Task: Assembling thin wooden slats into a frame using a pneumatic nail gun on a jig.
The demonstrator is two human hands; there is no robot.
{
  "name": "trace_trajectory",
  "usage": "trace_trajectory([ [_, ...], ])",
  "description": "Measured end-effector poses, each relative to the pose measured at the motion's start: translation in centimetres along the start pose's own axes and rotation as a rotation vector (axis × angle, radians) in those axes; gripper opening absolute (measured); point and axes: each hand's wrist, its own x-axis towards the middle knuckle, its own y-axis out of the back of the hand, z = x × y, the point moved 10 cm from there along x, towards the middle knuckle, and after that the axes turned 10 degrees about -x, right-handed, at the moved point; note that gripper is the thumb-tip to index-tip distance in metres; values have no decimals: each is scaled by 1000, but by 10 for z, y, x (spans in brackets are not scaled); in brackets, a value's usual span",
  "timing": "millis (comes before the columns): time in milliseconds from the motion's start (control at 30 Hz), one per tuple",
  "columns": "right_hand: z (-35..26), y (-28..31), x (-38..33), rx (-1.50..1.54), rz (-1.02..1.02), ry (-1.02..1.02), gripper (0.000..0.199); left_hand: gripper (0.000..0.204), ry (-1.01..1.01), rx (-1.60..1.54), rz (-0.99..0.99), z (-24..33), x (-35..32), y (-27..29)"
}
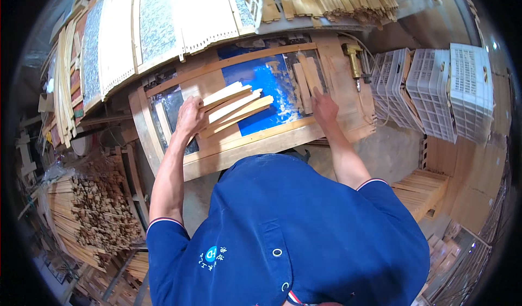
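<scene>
On the framed wooden worktable (261,138), my left hand (190,116) closes round the left ends of several pale wooden strips (235,110). The strips fan out to the right over a worn blue panel (272,77). My right hand (324,108) has its fingers closed at the near end of a narrow wooden strip (310,72), which lies at the right part of the table. Beside that strip rests another, darker wooden strip (302,87). Left of my left hand, one more pale strip (162,122) lies inside the frame.
A brass-coloured air tool (354,61) with a hose lies at the table's right end. White plastic crates (429,88) stand beyond it. A bench with wide pale boards (157,23) runs along the far side. Bundled wood sticks (98,208) are stacked at the left.
</scene>
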Motion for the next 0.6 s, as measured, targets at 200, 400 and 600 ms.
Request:
trace_trajectory([
  [200,-15,7,14,43,273,143,36,24,354,-312,192,-4,-50,23],
  [400,-22,-27,38,199,206,156,25,42,468,-297,544,-77,-153,45],
  [600,-4,-26,27,204,113,166,30,41,627,21,656,-111,-203,68],
])
